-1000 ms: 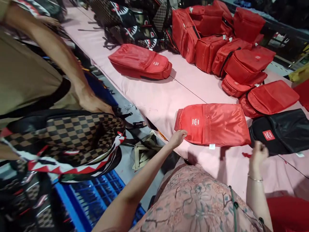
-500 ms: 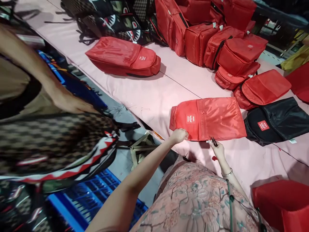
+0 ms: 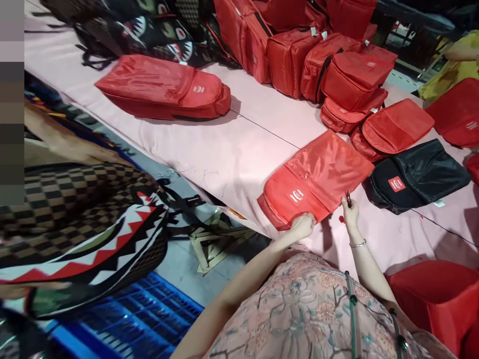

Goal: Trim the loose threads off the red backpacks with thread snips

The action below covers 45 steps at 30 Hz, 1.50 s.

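Note:
A flat red backpack (image 3: 325, 169) with a white logo lies at an angle on the pink-covered table in front of me. My left hand (image 3: 304, 225) is closed on its near edge, beside the logo pocket. My right hand (image 3: 351, 213) holds small dark thread snips (image 3: 349, 198), points upward, by the bag's near right edge. Whether the snips' blades touch the bag I cannot tell. Just right of it lies a black backpack (image 3: 419, 174) with a red label.
A fuller red backpack (image 3: 164, 89) lies farther left. Several red bags (image 3: 288, 62) stand at the back, near shark-print bags (image 3: 157, 37). Another red bag (image 3: 434, 294) is at lower right. At left, a co-worker's arm (image 3: 71, 137) reaches over a checkered bag (image 3: 86, 214) above a blue crate (image 3: 134, 314).
The red backpack has turned, its far end swinging away from me. My left hand still grips its near edge; my right hand, with the snips, has shifted slightly right and up.

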Each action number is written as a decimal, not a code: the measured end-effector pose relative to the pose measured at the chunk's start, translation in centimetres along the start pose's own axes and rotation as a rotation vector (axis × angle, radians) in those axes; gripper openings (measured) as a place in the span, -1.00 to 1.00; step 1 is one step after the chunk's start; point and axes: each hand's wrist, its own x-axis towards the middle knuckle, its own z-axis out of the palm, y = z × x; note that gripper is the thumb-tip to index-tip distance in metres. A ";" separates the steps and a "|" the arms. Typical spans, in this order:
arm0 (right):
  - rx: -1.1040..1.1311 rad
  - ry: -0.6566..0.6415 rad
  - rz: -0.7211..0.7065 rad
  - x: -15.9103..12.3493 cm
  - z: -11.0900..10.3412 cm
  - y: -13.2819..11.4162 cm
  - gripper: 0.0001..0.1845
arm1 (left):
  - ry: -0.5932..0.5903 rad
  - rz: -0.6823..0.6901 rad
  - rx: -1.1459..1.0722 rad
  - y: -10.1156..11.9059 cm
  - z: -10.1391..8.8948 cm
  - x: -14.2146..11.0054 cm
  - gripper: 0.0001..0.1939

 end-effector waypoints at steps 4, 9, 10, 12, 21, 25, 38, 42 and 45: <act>-0.108 0.060 -0.124 -3.3 -1.3 -0.3 -0.48 | 0.016 -0.030 -0.099 -0.5 -0.1 1.0 -0.79; -0.287 -0.363 -0.244 -8.5 -2.6 0.2 -0.62 | 0.042 0.011 -0.124 -1.5 -0.4 0.8 -0.82; -0.330 -0.413 -0.239 -9.1 -2.8 0.4 -0.64 | 0.044 0.006 -0.127 -1.4 -0.4 0.8 -0.82; -0.423 -0.463 -0.227 -9.6 -3.0 0.4 -0.66 | 0.044 -0.003 -0.132 -1.2 -0.2 0.8 -0.83; -0.716 -0.558 -0.319 -8.6 -2.1 -1.3 -0.70 | 0.055 -0.005 -0.133 -0.3 -0.2 0.7 -0.83; -0.693 -0.552 -0.315 -8.3 -1.8 -1.3 -0.71 | 0.049 0.000 -0.138 -0.4 -0.1 0.8 -0.83; -0.674 -0.476 -0.293 -8.1 -3.0 -0.3 -0.70 | 0.264 0.236 0.002 -1.0 0.3 1.4 -0.85; -0.705 -0.503 -0.319 -7.8 -3.0 -1.0 -0.71 | 0.179 0.119 0.046 -0.3 0.5 1.8 -0.83; -0.696 -0.529 -0.338 -7.7 -3.0 -1.6 -0.74 | 0.123 0.031 -0.001 0.3 0.5 1.8 -0.80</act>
